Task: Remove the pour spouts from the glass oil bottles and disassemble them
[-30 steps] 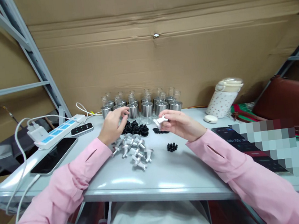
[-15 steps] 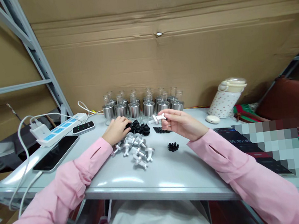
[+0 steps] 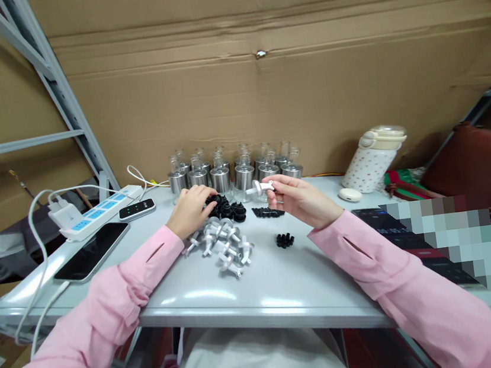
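My right hand (image 3: 303,199) pinches a silver-grey spout piece (image 3: 258,189) with a disc round its middle and a thin stem pointing left. It is raised over the table, in front of the bottles. My left hand (image 3: 191,210) rests at the left end of a pile of black ribbed caps (image 3: 232,210); thumb and fingers are closed on one of them, partly hidden by the fingers. Just nearer lies a heap of matching silver-grey spout pieces (image 3: 223,243). Beside my right hand are small flat black pieces (image 3: 268,211) and a cluster of short black tubes (image 3: 285,240).
Glass bottles with steel sleeves (image 3: 243,178) stand in rows at the back of the table (image 3: 259,293). To the left are a power strip (image 3: 101,213), a small black device (image 3: 137,210) and a phone (image 3: 91,253). A dotted white flask (image 3: 370,162) and a round white case (image 3: 349,195) stand right.
The spout piece in my right hand has shifted slightly right and turned a little. My left fingers have shifted slightly over the black caps.
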A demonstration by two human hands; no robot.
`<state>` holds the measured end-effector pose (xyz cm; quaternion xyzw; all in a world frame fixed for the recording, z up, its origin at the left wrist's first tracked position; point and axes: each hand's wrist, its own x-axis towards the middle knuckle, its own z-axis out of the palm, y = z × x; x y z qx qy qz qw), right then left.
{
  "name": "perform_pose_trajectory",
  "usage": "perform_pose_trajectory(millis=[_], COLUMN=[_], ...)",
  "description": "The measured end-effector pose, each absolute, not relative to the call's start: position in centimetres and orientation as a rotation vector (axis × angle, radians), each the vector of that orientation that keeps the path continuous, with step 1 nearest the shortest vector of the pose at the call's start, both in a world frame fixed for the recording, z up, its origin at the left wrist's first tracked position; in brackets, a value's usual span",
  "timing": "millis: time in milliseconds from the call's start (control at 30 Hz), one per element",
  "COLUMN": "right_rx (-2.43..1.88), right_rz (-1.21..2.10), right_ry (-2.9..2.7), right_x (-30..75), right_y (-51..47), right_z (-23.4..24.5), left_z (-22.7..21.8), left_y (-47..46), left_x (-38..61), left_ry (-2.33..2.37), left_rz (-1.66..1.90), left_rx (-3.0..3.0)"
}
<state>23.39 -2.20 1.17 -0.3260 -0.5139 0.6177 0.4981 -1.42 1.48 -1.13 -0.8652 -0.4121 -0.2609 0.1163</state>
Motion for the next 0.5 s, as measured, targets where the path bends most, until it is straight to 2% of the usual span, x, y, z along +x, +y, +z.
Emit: perform_pose_trajectory(millis=[267, 500], right_rx=[-0.862, -0.752], right_rz=[1.489, 1.557], right_ry=[-1.308, -1.430], right_x=[23.4, 23.0], right_y=[-1.9, -2.5], right_z=[0.4, 0.7], left_z=[-0.8, -0.8], left_y=[-0.8, -1.5], left_x=[0.1, 0.6], left_ry=[-0.871, -0.474], left_rz=[-1.081, -1.169], left_rx=[-2.507, -2.507])
